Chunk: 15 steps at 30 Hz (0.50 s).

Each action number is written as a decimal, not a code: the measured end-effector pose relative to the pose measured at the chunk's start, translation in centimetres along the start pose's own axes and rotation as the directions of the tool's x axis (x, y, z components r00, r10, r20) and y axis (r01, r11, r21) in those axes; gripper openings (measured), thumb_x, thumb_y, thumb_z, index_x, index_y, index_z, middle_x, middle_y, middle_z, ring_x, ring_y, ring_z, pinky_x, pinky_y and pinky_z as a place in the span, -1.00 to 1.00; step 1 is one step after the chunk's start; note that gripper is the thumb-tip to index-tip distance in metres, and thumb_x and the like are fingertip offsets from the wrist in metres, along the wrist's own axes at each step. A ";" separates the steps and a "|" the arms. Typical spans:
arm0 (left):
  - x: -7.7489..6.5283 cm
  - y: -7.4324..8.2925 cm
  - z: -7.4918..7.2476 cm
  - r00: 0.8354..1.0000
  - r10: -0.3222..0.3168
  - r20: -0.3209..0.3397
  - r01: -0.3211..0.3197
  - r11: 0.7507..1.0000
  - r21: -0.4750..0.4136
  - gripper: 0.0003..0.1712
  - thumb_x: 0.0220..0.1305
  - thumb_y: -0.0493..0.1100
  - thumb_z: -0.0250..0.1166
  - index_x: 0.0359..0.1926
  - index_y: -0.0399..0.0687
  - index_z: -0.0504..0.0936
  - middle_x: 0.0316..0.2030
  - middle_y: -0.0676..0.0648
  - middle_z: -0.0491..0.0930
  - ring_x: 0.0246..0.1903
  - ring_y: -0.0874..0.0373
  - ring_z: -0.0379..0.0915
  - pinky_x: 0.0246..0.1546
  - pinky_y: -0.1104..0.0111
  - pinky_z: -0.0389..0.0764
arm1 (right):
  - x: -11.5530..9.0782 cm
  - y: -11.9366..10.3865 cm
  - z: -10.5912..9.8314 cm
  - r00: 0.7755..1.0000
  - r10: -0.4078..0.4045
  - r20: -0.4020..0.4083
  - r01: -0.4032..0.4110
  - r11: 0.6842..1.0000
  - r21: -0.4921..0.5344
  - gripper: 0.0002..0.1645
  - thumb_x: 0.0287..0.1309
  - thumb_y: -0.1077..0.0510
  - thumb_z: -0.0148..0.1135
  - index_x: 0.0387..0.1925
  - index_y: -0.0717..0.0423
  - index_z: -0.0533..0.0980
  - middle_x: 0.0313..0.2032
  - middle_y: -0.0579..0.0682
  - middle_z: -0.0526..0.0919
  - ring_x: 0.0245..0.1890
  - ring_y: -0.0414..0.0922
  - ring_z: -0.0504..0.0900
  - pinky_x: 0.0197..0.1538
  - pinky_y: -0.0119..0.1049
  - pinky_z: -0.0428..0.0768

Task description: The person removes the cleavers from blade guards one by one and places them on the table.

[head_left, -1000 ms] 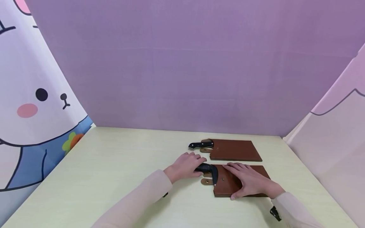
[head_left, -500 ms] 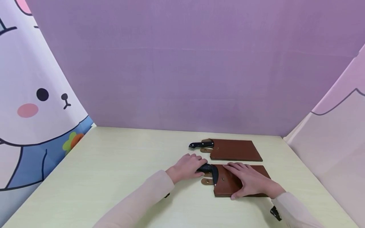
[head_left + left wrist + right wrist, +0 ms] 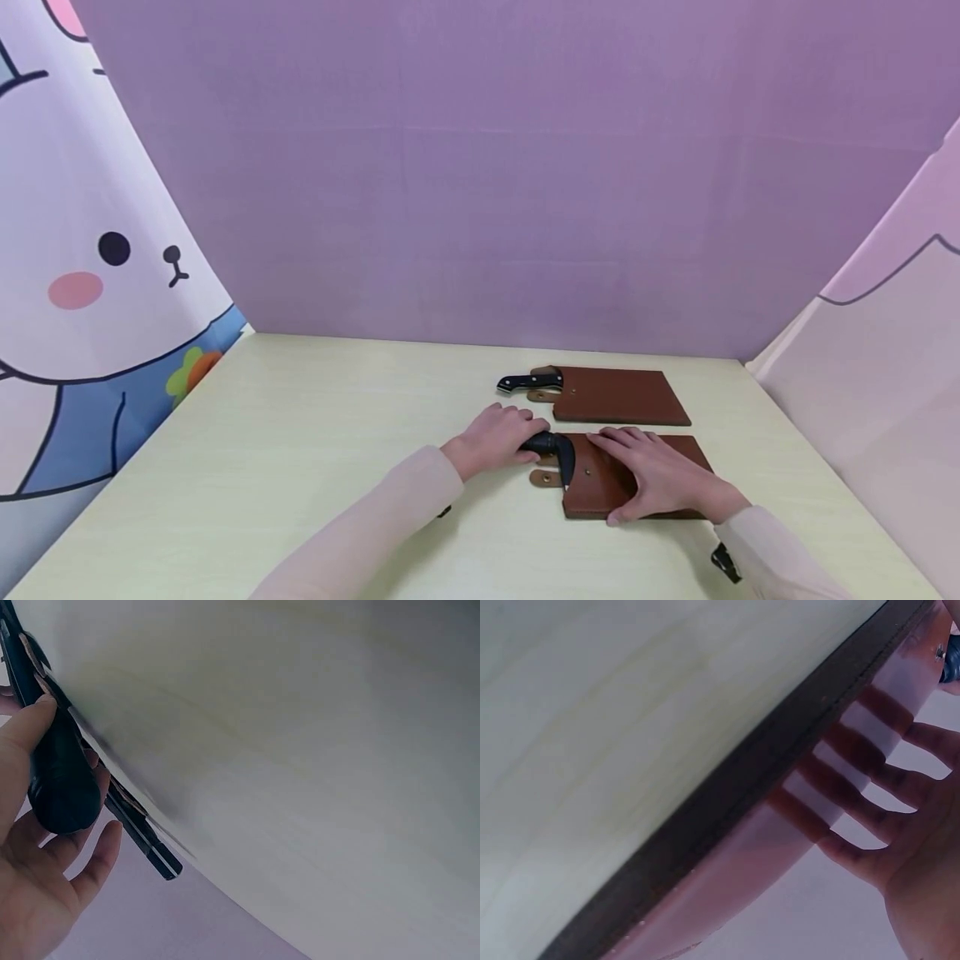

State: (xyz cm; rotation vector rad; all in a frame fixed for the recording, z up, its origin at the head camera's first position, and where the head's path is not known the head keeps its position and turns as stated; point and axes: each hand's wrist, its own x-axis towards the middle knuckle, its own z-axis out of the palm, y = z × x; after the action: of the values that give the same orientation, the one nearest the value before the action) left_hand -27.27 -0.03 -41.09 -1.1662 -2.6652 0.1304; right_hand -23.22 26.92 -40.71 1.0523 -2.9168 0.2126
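Observation:
In the head view, my left hand (image 3: 493, 437) grips the black handle of a cleaver (image 3: 566, 460). Only the heel of its black blade shows; the rest is inside a brown leather sheath (image 3: 585, 503). Seen from the left wrist, thumb and fingers of the left hand (image 3: 52, 885) go round the thick handle (image 3: 66, 776). My right hand (image 3: 660, 473) rests on top of that sheath, its fingers spread and its thumb by the near edge. From the right wrist, the straight fingers of the right hand (image 3: 900, 825) lie over the shiny sheath (image 3: 750, 859).
Just behind lies a second brown sheath (image 3: 618, 393) with a black-handled knife (image 3: 525, 382) in it. Both sheaths have snap straps (image 3: 545, 478) at their left ends. A pale table (image 3: 337, 400) carries everything, with a purple wall (image 3: 480, 183) at the back.
My left hand has shifted slightly to the right along with the cleaver's handle. The right hand and both sheaths have stayed where they were.

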 end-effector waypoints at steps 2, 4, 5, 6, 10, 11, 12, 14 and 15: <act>0.0 0.0 -0.1 1.000 0.003 0.003 -0.003 1.000 0.001 -0.55 0.13 0.24 0.19 0.03 0.27 0.47 -0.23 0.13 0.58 -0.28 0.25 0.52 -0.33 0.36 0.49 | 0.0 -0.1 0.0 1.000 -0.002 -0.006 0.002 1.000 -0.003 0.27 -0.45 -0.61 0.21 0.30 -0.03 0.21 0.19 0.09 0.37 0.17 0.16 0.32 0.02 0.27 0.32; 0.0 -0.1 -0.1 1.000 0.008 0.006 -0.008 1.000 0.001 -0.54 0.13 0.24 0.19 0.03 0.28 0.47 -0.23 0.13 0.58 -0.28 0.26 0.52 -0.32 0.35 0.49 | 0.0 -0.1 0.0 1.000 -0.004 -0.011 0.004 1.000 -0.007 0.27 -0.45 -0.61 0.20 0.30 -0.03 0.22 0.19 0.09 0.37 0.17 0.16 0.33 0.03 0.27 0.32; 0.0 -0.1 -0.1 1.000 0.011 0.006 -0.011 1.000 -0.001 -0.54 0.13 0.24 0.19 0.04 0.28 0.47 -0.23 0.13 0.59 -0.28 0.26 0.52 -0.31 0.35 0.49 | 0.0 -0.2 0.0 1.000 -0.004 -0.012 0.004 1.000 -0.008 0.27 -0.45 -0.62 0.20 0.30 -0.03 0.22 0.19 0.09 0.37 0.17 0.15 0.33 0.02 0.27 0.32; 0.0 -0.1 -0.1 1.000 0.014 0.005 -0.014 1.000 -0.002 -0.54 0.13 0.23 0.19 0.04 0.28 0.47 -0.23 0.13 0.59 -0.28 0.26 0.52 -0.32 0.35 0.49 | -0.1 -0.2 0.0 1.000 -0.005 -0.014 0.005 1.000 -0.011 0.27 -0.45 -0.62 0.20 0.30 -0.03 0.22 0.19 0.09 0.37 0.17 0.15 0.33 0.03 0.26 0.32; 0.0 -0.2 -0.2 1.000 0.029 -0.004 -0.029 1.000 -0.006 -0.54 0.11 0.23 0.21 0.04 0.30 0.47 -0.25 0.14 0.59 -0.30 0.27 0.52 -0.35 0.37 0.48 | -0.1 -0.2 -0.1 1.000 -0.006 -0.023 0.006 1.000 -0.023 0.28 -0.46 -0.63 0.18 0.30 -0.03 0.22 0.18 0.08 0.38 0.16 0.14 0.34 0.03 0.25 0.33; 0.0 -0.3 -0.2 0.999 0.033 -0.007 -0.033 0.999 -0.008 -0.54 0.11 0.23 0.21 0.04 0.31 0.47 -0.26 0.14 0.59 -0.31 0.27 0.52 -0.36 0.37 0.47 | -0.1 -0.2 -0.1 1.000 -0.007 -0.025 0.006 1.000 -0.025 0.28 -0.46 -0.64 0.18 0.30 -0.03 0.22 0.18 0.08 0.38 0.16 0.14 0.34 0.03 0.25 0.33; 0.1 -0.3 -0.2 0.999 0.037 -0.008 -0.037 0.999 -0.009 -0.54 0.11 0.23 0.22 0.04 0.32 0.47 -0.26 0.14 0.58 -0.31 0.27 0.52 -0.36 0.37 0.47 | -0.1 -0.2 -0.1 1.000 -0.007 -0.027 0.006 1.000 -0.028 0.28 -0.46 -0.64 0.17 0.30 -0.03 0.22 0.18 0.08 0.38 0.16 0.14 0.34 0.03 0.25 0.33; 0.1 -0.4 -0.2 0.999 0.045 -0.009 -0.045 0.999 -0.013 -0.54 0.10 0.23 0.22 0.04 0.33 0.47 -0.26 0.14 0.58 -0.31 0.27 0.52 -0.37 0.37 0.46 | -0.1 -0.2 -0.1 1.000 -0.007 -0.030 0.006 0.999 -0.031 0.29 -0.46 -0.64 0.17 0.30 -0.04 0.22 0.18 0.08 0.38 0.16 0.15 0.34 0.03 0.25 0.32; 0.1 -0.4 -0.2 0.999 0.048 -0.008 -0.048 0.999 -0.015 -0.54 0.10 0.23 0.22 0.04 0.34 0.47 -0.25 0.14 0.58 -0.31 0.27 0.52 -0.36 0.37 0.46 | -0.1 -0.2 -0.1 1.000 -0.008 -0.031 0.007 0.999 -0.032 0.29 -0.46 -0.64 0.17 0.30 -0.04 0.22 0.18 0.09 0.38 0.16 0.15 0.34 0.03 0.25 0.32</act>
State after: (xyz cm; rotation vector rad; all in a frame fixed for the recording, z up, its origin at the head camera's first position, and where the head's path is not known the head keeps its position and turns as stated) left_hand -27.57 -0.23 -40.76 -1.2330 -2.6370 0.1141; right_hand -22.97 26.84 -40.58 1.0454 -2.8789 0.1800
